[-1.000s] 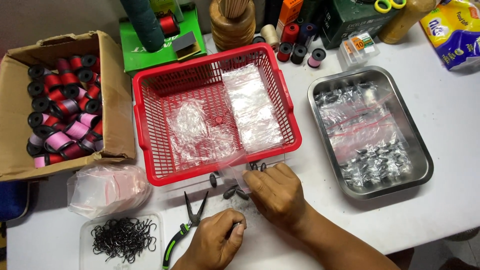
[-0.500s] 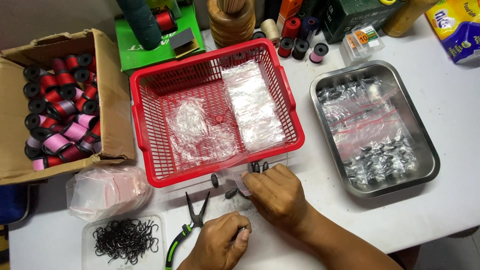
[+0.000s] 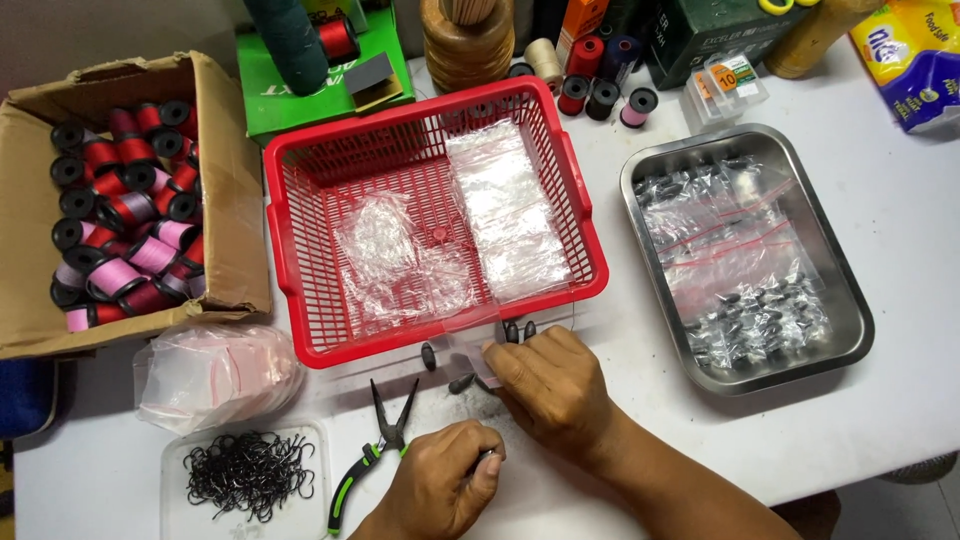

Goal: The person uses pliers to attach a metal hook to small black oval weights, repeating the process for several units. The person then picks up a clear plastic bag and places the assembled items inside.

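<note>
Below red basket (image 3: pixel 300 190) | right hand (image 3: pixel 553 385) fingers pinch clear bag (image 3: pixel 470 338), sinkers (image 3: pixel 462 381) beside | left hand (image 3: pixel 440 485) curled, perhaps gripping sinker

The left hand (image 3: pixel 440 490) is curled, hiding what its fingers pinch. The right hand (image 3: pixel 548 385) covers part of the small dark weights (image 3: pixel 462 381). The blue packet (image 3: pixel 915 55) and the green box (image 3: pixel 325 70) are cut off by the top edge. The contents of the bags in the metal tray (image 3: pixel 850 330) are too small to identify.
</note>
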